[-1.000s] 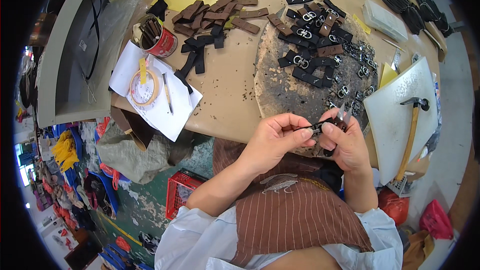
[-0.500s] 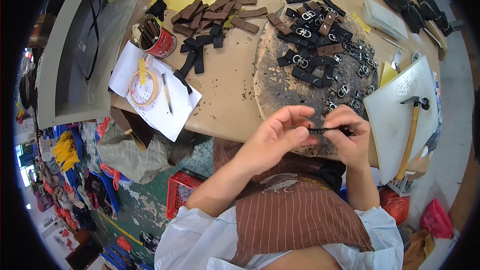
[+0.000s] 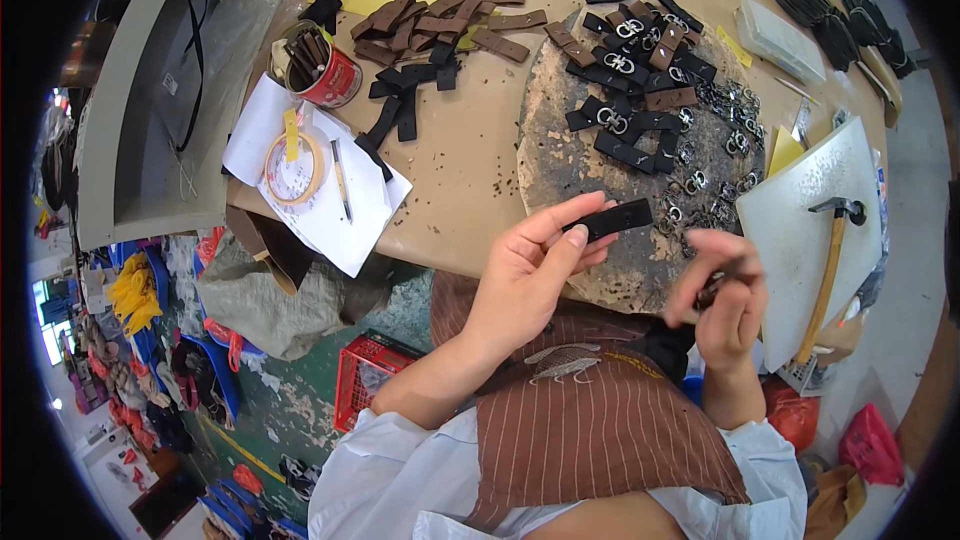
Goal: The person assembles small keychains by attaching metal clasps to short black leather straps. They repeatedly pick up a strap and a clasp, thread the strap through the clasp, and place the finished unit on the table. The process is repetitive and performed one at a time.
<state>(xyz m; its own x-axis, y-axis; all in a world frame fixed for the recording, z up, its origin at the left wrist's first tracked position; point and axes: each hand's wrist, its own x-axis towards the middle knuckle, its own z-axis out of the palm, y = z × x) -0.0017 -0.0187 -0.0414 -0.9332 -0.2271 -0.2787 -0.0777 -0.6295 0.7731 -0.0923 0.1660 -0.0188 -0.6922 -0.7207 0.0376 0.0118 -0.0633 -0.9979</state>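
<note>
Black flat leather strap piece (image 3: 617, 219) now staying pinched in my left hand (image 3: 528, 275) alone, above round stained work pad (image 3: 560, 155). My right hand (image 3: 728, 290) pulling away, curling around something small and blurred; cannot tell what. Hands separating, joining work apparently pausing.

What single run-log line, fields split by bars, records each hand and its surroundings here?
left hand: pinching black strap piece | right hand: blurred, closed on small dark part, unclear | under: round worn pad | nearby: hammer on white board
</note>
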